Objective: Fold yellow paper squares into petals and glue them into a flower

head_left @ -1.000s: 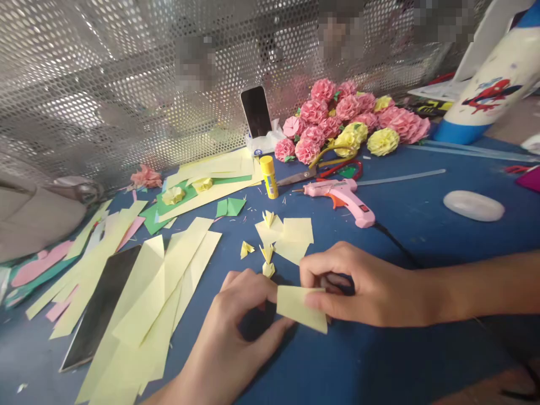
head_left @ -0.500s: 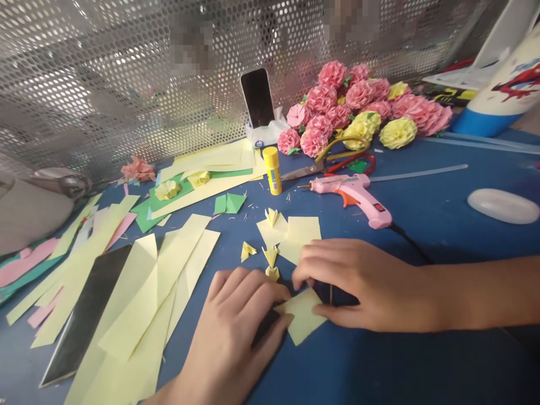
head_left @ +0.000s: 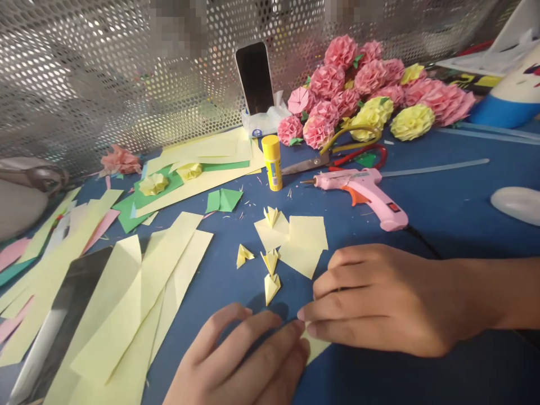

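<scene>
Both our hands, left hand (head_left: 242, 360) and right hand (head_left: 375, 298), have fingertips on one pale yellow paper (head_left: 316, 349) (pinched or merely pressed, we cannot tell), nearer us than the glue stick (head_left: 272, 163); folded pieces (head_left: 271, 289) lie between.

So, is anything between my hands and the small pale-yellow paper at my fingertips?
Nothing visible: the left hand and right hand both have fingers at the small pale-yellow paper. The nearest folded yellow paper bit lies beyond the left hand.
</scene>
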{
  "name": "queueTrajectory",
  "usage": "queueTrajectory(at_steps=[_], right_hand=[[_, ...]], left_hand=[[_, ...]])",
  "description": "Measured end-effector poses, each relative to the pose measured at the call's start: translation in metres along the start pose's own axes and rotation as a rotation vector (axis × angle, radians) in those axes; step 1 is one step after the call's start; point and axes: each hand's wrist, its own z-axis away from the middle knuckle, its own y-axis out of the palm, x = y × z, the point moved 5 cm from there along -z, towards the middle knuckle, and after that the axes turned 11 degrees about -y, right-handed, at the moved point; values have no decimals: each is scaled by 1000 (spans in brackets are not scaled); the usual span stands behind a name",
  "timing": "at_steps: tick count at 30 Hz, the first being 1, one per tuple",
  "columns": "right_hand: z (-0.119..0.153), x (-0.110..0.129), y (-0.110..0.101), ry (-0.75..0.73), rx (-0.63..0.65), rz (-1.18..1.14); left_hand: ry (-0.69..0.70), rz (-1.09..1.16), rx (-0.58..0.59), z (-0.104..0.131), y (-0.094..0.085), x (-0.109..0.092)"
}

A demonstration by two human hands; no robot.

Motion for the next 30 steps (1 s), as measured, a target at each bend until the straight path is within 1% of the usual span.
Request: queueTrajectory(at_steps=[3,6,12,14,15,16,18,19,20,22,30], right_hand=[[0,-1,0,16,2,-2],[0,0,0,22,-5,-9],[0,0,1,28,11,-11],[0,0,1,23,10,-15],[0,1,1,21,7,-17],[0,1,1,20,4,-17],[0,2,1,13,-6,-17],[0,2,0,12,-8,-15],[0,2,0,10,-9,-12],[1,3,0,9,-1,-6],[-1,3,-1,-6,-11,0]], left_hand=[[-9,-19,3,2,1,-1],[-36,-23,57,3,2,-1],[-23,-53,131,3,-6,-1],[-17,-66,175,3,-3,0],[-17,-66,168,2,-2,0],[-18,-72,192,2,1,0],[-34,-22,-2,2,-3,1],[-40,-15,-21,2,-2,1],[-43,-12,-21,2,0,2],[-50,-10,19,1,2,2],[-82,-4,139,-1,-5,0]])
